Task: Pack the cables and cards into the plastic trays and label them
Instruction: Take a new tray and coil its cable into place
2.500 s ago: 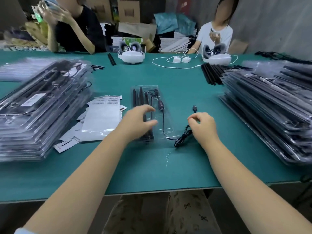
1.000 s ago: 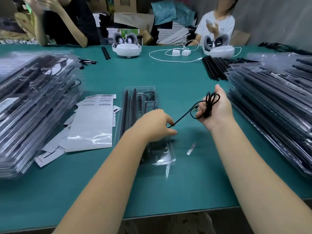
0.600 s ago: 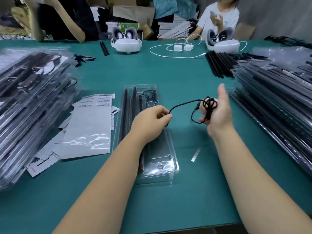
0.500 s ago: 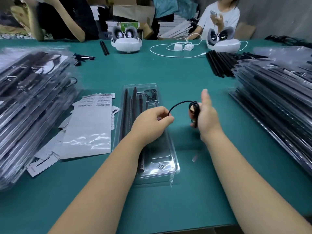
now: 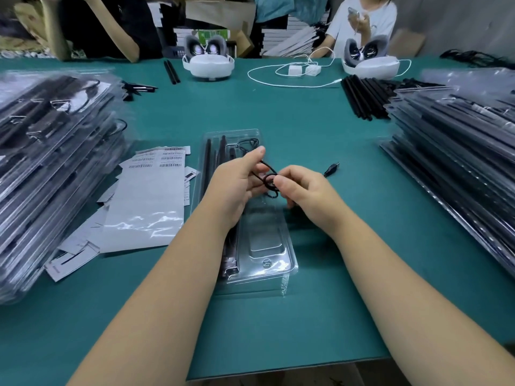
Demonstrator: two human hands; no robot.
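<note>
A clear plastic tray [image 5: 274, 263] lies lengthwise on the green table in front of me, with black rods in its left channels and a thin cable at its far end. Over its middle, my left hand [image 5: 237, 182] and my right hand [image 5: 302, 190] meet, both pinching a small coil of black cable [image 5: 269, 180]. The cable's plug end [image 5: 331, 169] sticks out to the right past my right hand. White label sheets with barcodes [image 5: 152, 196] lie just left of the tray.
Tall stacks of filled trays stand at the left [image 5: 50, 168] and right [image 5: 457, 162]. Loose black rods [image 5: 362, 98], two white headsets [image 5: 208, 61], and a white charger cable [image 5: 295, 76] lie farther back. Two people sit across the table.
My right hand, holding the wound cable, has come left to meet my left hand over the tray. The loose stretch of cable between them has shrunk to a small coil.
</note>
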